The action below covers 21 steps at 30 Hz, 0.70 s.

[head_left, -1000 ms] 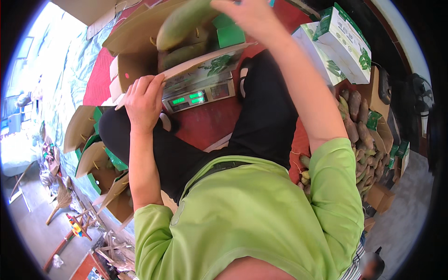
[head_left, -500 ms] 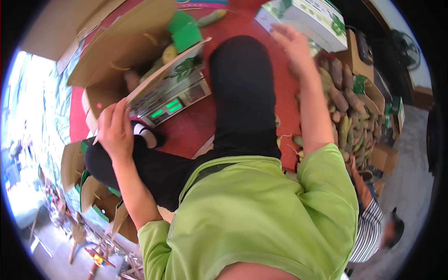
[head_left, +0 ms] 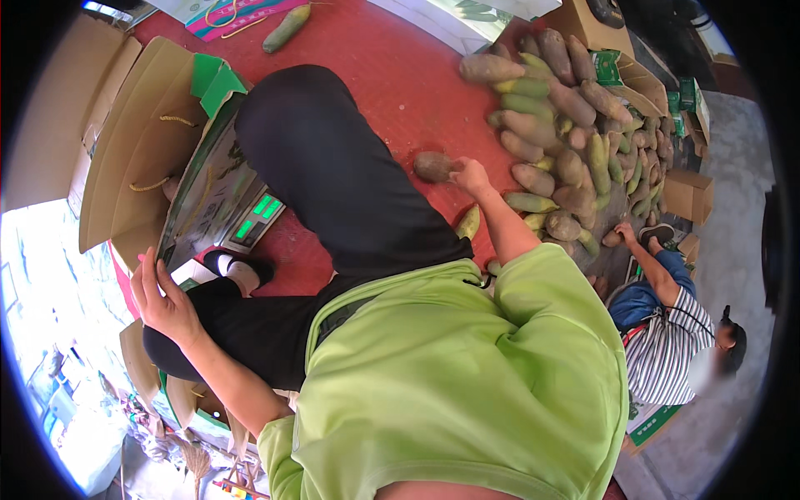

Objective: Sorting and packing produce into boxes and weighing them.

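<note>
My right hand (head_left: 472, 180) has its fingers closed around one end of a dark, soil-covered radish (head_left: 432, 167), just above the red floor covering. A large heap of purplish-brown and green radishes (head_left: 575, 171) lies to the right of it. At the left, my left hand (head_left: 167, 308) has its fingers apart at the near corner of an open cardboard carton (head_left: 133, 158) with rope handles. That carton rests on a digital scale (head_left: 257, 218) with lit green displays; its contents are mostly hidden by its walls.
A lone green radish (head_left: 286, 28) lies at the far side near a pink-and-blue box (head_left: 229, 18). White printed cartons (head_left: 446, 25) stand beyond the heap. A co-worker in a striped shirt (head_left: 667, 354) reaches into the heap's right side. More open cartons (head_left: 179, 396) stand at lower left.
My right hand has come away from the white carton, nearer to me, and now grips a radish. My left hand stays by the carton's corner, its fingers more spread. The view has swung right.
</note>
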Each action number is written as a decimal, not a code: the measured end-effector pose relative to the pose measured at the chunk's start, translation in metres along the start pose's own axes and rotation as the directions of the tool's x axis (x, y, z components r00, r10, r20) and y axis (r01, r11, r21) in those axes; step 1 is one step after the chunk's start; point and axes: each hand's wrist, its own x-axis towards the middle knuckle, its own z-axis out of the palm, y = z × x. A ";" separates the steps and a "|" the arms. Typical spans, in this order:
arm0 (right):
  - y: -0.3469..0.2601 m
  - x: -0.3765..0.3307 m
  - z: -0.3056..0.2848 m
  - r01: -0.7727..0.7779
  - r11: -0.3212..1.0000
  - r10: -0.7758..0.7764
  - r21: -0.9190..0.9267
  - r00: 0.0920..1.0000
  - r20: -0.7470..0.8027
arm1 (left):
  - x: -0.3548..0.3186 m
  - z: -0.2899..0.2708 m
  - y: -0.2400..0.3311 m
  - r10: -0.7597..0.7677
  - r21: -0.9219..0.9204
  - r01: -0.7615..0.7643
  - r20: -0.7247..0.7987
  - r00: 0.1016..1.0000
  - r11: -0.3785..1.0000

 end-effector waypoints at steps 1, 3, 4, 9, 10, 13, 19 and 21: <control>0.006 -0.002 0.002 -0.038 0.999 0.038 -0.010 0.999 -0.004 | -0.001 -0.001 -0.004 0.004 0.001 -0.004 0.005 1.000 1.000; 0.018 -0.003 0.003 -0.080 0.997 0.080 -0.017 0.997 -0.004 | -0.003 -0.002 -0.011 0.042 0.025 -0.041 -0.030 0.999 0.999; 0.023 -0.004 0.002 -0.108 0.994 0.108 -0.014 0.994 0.006 | -0.003 -0.002 -0.010 0.043 0.027 -0.043 -0.025 0.999 0.999; 0.035 0.004 -0.008 -0.232 0.972 0.233 -0.018 0.970 0.074 | 0.000 -0.003 -0.002 -0.055 0.001 0.055 -0.034 0.998 0.998; 0.035 0.006 -0.008 -0.226 0.973 0.228 -0.054 0.972 0.048 | 0.000 -0.003 -0.004 -0.054 0.003 0.054 -0.034 0.998 0.999; 0.036 0.008 -0.011 -0.208 0.967 0.216 -0.146 0.976 0.042 | -0.002 0.000 -0.008 -0.009 0.051 0.010 -0.027 1.000 0.999; 0.015 0.002 0.006 -0.125 0.942 0.165 -0.310 0.981 0.104 | -0.003 0.004 -0.006 -0.009 0.029 0.009 -0.005 1.000 1.000; 0.015 0.006 0.016 -0.075 0.964 0.118 -0.255 0.980 0.158 | -0.002 0.003 -0.005 -0.012 0.027 0.012 -0.001 1.000 1.000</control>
